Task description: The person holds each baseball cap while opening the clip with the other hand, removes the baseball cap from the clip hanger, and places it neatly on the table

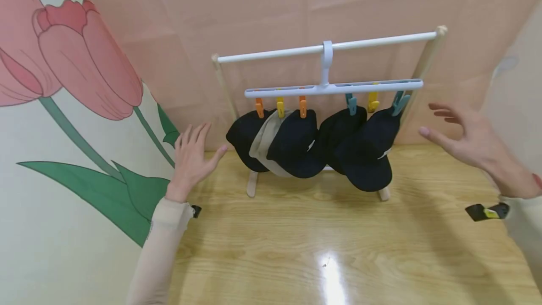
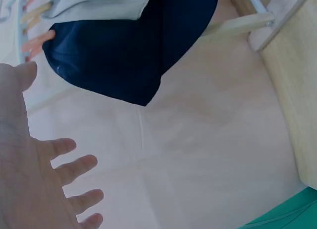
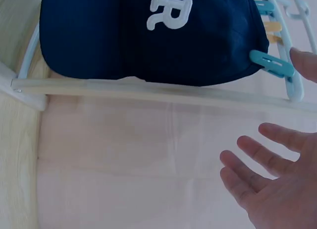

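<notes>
Several baseball caps hang clipped in a row from a pale blue clip hanger. A dark cap is at the left end, then a beige cap and another dark cap. At the right end hangs a navy cap with a white R, held by a teal clip. My left hand is spread beside the left end, apart from the caps and holding nothing. To the right of the rack, my right hand is held up with fingers spread, also with nothing in it.
The hanger hooks over the white top rail of a small wooden-sided rack, whose feet stand on a wood-grain table. A pink cloth covers the back, and a tulip-printed panel stands at the left.
</notes>
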Tool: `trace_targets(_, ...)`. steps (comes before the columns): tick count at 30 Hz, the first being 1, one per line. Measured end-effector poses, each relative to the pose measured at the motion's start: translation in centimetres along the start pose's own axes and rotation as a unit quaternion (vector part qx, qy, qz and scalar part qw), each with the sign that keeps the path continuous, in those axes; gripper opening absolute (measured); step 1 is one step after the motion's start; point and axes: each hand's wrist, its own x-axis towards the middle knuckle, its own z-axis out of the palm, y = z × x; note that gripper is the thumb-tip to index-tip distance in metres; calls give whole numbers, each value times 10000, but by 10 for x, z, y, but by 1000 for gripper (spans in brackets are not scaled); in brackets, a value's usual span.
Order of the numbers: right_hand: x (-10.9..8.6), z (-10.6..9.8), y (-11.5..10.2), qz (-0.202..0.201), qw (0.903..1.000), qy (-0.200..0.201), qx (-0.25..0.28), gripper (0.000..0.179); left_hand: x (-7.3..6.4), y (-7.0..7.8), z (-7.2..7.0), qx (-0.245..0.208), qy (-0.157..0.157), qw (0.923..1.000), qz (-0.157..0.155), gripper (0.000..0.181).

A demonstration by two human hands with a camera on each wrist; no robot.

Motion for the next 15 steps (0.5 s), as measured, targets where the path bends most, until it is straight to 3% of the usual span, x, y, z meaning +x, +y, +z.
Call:
trace_targets(6,0,5,-2,-208,9985,406,292,64,0,6,1,-181,52,9998,-25,84)
trace_targets(15,4,9,-10,-143,9989,327,300,60,-1,18,0,-473,336,9982,142,69)
